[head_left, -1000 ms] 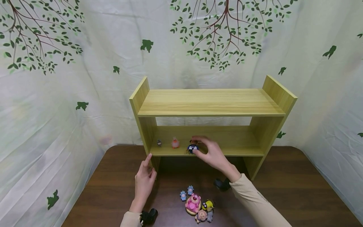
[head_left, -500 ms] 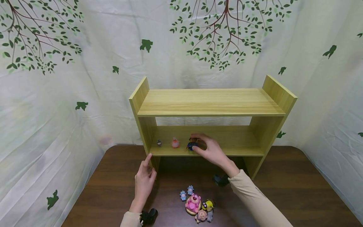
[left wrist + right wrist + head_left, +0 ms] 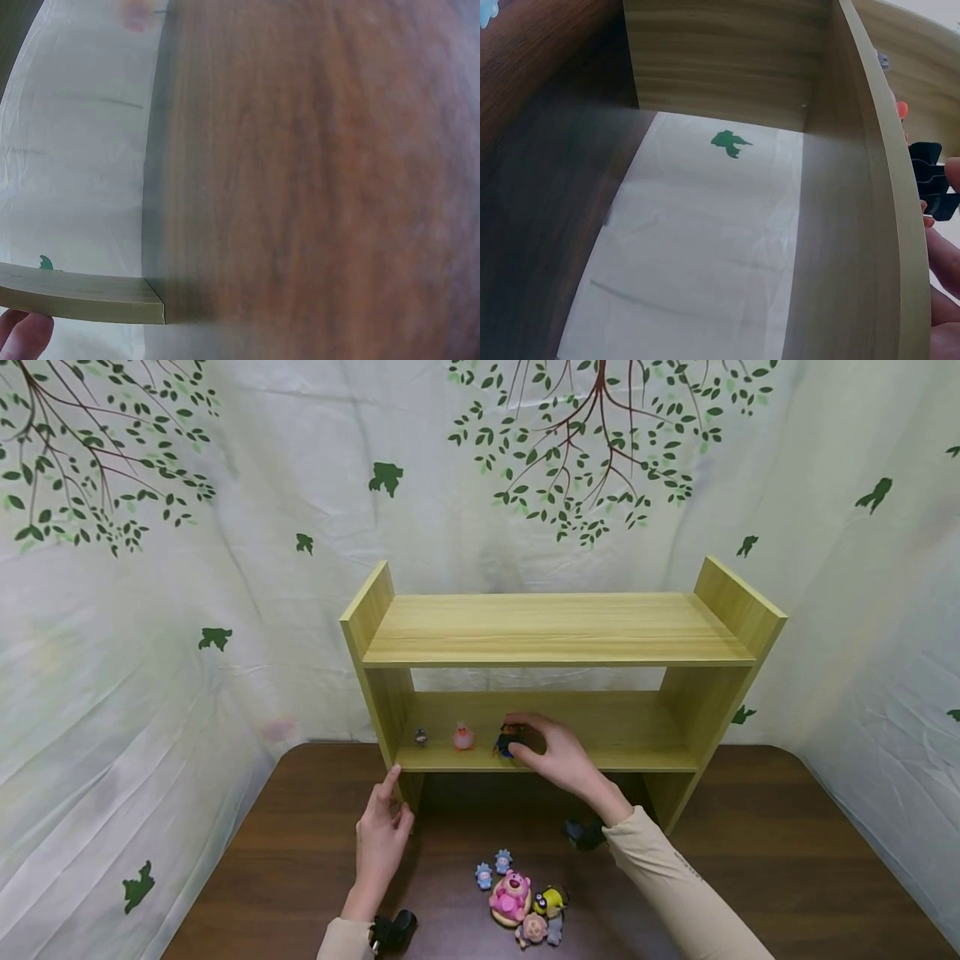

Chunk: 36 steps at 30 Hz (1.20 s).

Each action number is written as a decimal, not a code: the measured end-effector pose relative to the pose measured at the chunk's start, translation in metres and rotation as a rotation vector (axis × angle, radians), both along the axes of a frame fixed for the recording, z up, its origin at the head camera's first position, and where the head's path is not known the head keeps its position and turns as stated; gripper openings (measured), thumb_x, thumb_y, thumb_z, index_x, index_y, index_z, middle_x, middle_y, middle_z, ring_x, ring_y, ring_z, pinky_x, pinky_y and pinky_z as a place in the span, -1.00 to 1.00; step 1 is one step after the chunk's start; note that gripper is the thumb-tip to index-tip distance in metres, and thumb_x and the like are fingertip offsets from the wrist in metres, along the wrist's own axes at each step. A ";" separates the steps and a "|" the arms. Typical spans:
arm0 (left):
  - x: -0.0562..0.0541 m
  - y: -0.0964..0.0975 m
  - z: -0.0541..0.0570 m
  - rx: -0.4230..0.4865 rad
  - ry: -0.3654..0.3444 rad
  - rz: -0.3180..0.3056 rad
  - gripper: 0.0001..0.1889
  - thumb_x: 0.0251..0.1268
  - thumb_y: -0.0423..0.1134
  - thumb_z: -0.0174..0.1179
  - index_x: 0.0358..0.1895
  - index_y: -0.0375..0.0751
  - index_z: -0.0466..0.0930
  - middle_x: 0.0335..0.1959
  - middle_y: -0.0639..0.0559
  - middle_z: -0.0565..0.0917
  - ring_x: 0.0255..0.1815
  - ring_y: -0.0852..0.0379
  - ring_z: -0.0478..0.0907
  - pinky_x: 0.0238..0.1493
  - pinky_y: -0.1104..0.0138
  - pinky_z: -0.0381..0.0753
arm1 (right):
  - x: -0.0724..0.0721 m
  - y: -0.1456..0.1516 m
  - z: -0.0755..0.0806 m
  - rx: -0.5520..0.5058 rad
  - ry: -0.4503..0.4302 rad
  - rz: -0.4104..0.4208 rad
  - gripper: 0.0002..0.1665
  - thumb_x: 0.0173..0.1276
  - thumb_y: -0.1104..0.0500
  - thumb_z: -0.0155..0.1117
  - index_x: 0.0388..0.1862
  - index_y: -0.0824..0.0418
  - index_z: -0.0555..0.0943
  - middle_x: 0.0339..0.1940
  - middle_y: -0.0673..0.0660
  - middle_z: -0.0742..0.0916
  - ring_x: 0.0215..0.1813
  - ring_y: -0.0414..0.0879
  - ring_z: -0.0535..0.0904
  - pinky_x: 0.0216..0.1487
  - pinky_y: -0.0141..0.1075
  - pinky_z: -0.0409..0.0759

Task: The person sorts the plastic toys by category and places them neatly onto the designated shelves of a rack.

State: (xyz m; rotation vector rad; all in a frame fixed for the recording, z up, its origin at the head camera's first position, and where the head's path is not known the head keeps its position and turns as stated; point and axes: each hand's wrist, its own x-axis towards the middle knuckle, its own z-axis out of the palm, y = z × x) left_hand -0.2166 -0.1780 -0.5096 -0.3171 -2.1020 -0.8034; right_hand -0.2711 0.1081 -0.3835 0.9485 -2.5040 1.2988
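My right hand (image 3: 561, 763) pinches a small dark figurine (image 3: 506, 743) between thumb and fingers, at the front of the middle shelf board (image 3: 622, 739). In the right wrist view this figurine (image 3: 931, 180) shows black, wing-like parts, with orange-red bits at its foot. To its left stand a pink toy bird (image 3: 463, 738) and a tiny grey figurine (image 3: 421, 737). My left hand (image 3: 384, 835) touches the shelf's lower left front corner with a straight index finger. In the left wrist view, fingertips (image 3: 31, 336) lie right at the side panel (image 3: 82, 296).
On the brown table (image 3: 300, 860) in front of the shelf lies a group of toys: a pink bear (image 3: 512, 897), a yellow-and-black figurine (image 3: 550, 902), a pig-like figurine (image 3: 533, 930), a grey one (image 3: 555, 930) and two light-blue ones (image 3: 483, 877). A leaf-printed cloth (image 3: 300, 460) hangs behind.
The figurine in my right hand has turned: its blue front with white patches showed before, now a darker side faces the head view. My left hand has stayed put.
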 end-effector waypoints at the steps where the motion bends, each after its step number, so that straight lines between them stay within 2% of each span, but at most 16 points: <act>1: 0.000 0.000 0.000 0.001 0.000 0.001 -0.11 -0.08 -0.73 0.18 0.38 0.02 0.23 -0.42 -0.07 0.37 -0.57 0.29 0.18 -0.64 0.44 0.40 | 0.000 0.000 0.000 0.002 -0.004 -0.001 -0.48 0.36 0.10 0.24 0.26 0.26 0.49 0.13 0.14 0.62 0.15 0.07 0.51 0.11 0.03 0.44; 16: -0.002 -0.001 0.000 0.010 0.001 -0.011 -0.12 -0.06 -0.73 0.18 0.38 0.03 0.24 -0.42 -0.06 0.37 -0.58 0.31 0.16 -0.65 0.43 0.36 | 0.001 0.001 0.000 -0.013 -0.020 0.012 -0.45 0.36 0.10 0.25 0.28 0.26 0.46 0.13 0.15 0.61 0.15 0.07 0.52 0.13 0.01 0.44; 26: -0.001 0.000 -0.002 0.010 -0.002 -0.015 -0.11 -0.07 -0.73 0.18 0.38 0.01 0.24 -0.41 -0.06 0.40 -0.56 0.24 0.24 -0.62 0.45 0.41 | 0.004 0.007 -0.005 -0.088 -0.017 0.014 -0.45 0.35 0.15 0.26 0.28 0.29 0.46 0.20 0.18 0.57 0.24 0.12 0.45 0.20 -0.01 0.39; 36: -0.002 -0.001 -0.003 0.013 0.003 -0.007 -0.13 -0.07 -0.73 0.18 0.37 0.01 0.26 -0.40 -0.04 0.40 -0.57 0.25 0.24 -0.63 0.44 0.40 | 0.014 0.017 -0.011 -0.185 0.030 -0.019 -0.55 0.35 0.24 0.25 0.20 0.30 0.51 0.14 0.19 0.61 0.16 0.06 0.52 0.13 -0.05 0.46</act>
